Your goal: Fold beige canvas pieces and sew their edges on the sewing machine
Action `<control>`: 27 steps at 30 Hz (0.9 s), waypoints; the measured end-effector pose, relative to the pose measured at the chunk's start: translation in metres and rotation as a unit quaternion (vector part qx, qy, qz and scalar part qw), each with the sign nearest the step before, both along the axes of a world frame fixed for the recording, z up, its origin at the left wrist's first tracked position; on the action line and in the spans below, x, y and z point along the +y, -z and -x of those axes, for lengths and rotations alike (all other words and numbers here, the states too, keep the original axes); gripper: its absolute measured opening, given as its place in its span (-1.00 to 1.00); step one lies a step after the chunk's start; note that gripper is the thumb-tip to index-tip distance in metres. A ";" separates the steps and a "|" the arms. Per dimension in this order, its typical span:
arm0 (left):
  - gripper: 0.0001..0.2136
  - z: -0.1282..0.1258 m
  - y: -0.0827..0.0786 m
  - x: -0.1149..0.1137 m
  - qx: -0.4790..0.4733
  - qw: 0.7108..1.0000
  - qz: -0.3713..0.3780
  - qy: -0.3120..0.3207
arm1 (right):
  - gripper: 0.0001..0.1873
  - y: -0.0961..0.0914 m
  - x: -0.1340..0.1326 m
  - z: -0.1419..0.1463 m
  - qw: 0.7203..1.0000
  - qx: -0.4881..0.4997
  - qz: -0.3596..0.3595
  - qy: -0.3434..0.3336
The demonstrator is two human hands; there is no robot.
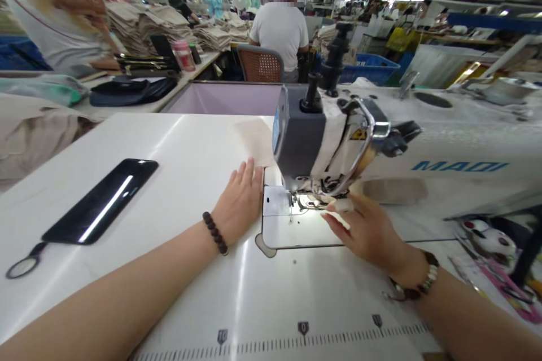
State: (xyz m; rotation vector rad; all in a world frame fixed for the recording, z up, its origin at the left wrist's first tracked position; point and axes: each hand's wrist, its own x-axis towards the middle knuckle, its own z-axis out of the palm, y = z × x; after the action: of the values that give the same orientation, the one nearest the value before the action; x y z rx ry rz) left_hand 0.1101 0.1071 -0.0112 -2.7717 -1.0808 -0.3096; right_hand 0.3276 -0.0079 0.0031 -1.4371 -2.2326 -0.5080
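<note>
My left hand [239,200] lies flat on the white table with fingers stretched out, just left of the needle plate [292,225] and beside a pale cloth piece [256,141]. My right hand [366,231] rests right of the plate, fingers extended toward the presser foot [305,201] of the sewing machine [330,135]; one fingertip is taped. A second beige cloth piece [393,190] lies under the machine arm, beyond my right hand. Both wrists wear bead bracelets.
A black phone with a ring strap [101,200] lies on the table at left. A ruler scale [296,338] runs along the near edge. A person in a white shirt [279,28] sits ahead; another stands at far left beside stacked cloth [144,25].
</note>
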 end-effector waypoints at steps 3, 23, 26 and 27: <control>-0.73 0.001 0.006 -0.002 0.024 0.999 -0.003 0.021 | -0.79 -0.011 0.000 -0.019 0.996 -0.037 0.005 0.078; -0.74 0.002 0.003 -0.003 0.027 0.997 0.012 0.065 | -0.82 -0.018 0.004 -0.040 0.989 0.073 0.083 0.099; -0.75 0.003 -0.002 -0.006 0.038 0.997 0.007 0.069 | -0.82 -0.022 0.002 -0.043 0.981 0.132 0.070 0.122; -0.74 0.003 -0.005 -0.008 0.036 0.996 0.007 0.078 | -0.81 -0.026 0.000 -0.044 0.980 0.132 0.068 0.130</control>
State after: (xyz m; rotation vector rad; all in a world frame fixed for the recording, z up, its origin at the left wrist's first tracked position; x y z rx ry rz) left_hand 0.1072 0.0993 -0.0063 -2.8614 -0.8571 -0.2198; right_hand 0.3712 -0.0083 0.0289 -1.7662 -1.9130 -0.2289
